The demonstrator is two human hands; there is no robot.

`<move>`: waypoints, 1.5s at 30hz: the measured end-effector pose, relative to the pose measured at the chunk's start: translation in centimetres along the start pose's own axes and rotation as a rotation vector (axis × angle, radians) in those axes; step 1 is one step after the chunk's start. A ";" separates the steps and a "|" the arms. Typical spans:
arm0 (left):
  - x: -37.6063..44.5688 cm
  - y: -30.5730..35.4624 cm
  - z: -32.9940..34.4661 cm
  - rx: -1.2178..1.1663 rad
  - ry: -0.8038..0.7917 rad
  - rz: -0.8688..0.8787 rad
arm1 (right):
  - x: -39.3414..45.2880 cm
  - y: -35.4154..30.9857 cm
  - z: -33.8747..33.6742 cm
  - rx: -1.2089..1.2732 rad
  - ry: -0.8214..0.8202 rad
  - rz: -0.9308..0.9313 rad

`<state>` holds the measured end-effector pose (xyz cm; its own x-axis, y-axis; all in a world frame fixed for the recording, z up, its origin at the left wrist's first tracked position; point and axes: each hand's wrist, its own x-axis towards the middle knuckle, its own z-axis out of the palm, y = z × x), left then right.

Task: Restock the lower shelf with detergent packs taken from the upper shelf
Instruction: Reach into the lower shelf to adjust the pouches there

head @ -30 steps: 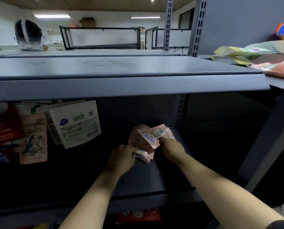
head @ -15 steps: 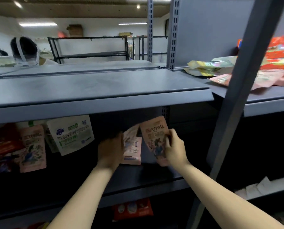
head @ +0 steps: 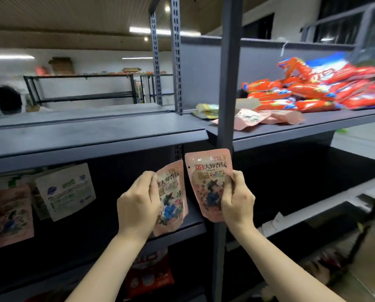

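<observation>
My left hand (head: 138, 205) grips a pink detergent pack (head: 171, 199) with a blue flower print, held upright in front of the lower shelf (head: 191, 225). My right hand (head: 237, 199) grips a second pink pack (head: 208, 184) by its right edge, upright and a little higher. The two packs sit side by side with a narrow gap between them. On the upper shelf (head: 291, 129) at right lie more pink packs (head: 258, 118), flat, beside a heap of orange-red packs (head: 308, 90).
A grey upright post (head: 227, 73) rises just behind my right hand. On the lower shelf at left stand a white pack (head: 65, 190) and another pink pack (head: 13, 214). A red bag (head: 149, 277) sits on the level below. Yellow-green packs (head: 207, 110) lie on the upper shelf.
Both hands rose from the lower shelf with a pink pack each, which now stand upright and apart. The view swung right, showing the stocked upper shelf.
</observation>
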<state>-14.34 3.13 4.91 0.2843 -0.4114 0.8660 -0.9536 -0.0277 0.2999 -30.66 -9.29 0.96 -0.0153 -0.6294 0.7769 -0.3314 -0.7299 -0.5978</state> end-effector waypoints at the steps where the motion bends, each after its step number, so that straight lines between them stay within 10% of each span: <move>1: 0.5 1.0 -0.1 -0.013 0.028 0.014 | 0.6 -0.1 -1.1 0.006 0.034 -0.021; 8: 4.4 7.6 0.4 -0.167 0.108 0.058 | 6.5 1.5 -7.3 0.005 0.225 -0.141; 17: 9.6 15.3 6.4 -0.253 0.179 0.115 | 20.2 6.3 -10.2 0.144 0.169 0.337; 26: 13.3 19.4 13.4 -0.097 0.307 0.082 | 32.9 11.0 -7.2 0.248 0.179 0.421; 34: 18.8 22.8 17.6 -0.089 0.482 -0.043 | 34.8 15.5 -5.7 -0.304 -0.387 0.103; 45: 25.7 20.8 24.8 -0.106 0.375 -0.685 | 33.4 18.9 -7.8 -0.109 -0.696 0.036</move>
<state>-29.37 -30.67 23.50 0.8377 0.0009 0.5462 -0.5448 -0.0691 0.8357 -44.82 -41.97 17.13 0.5673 -0.7034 0.4284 -0.4351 -0.6976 -0.5692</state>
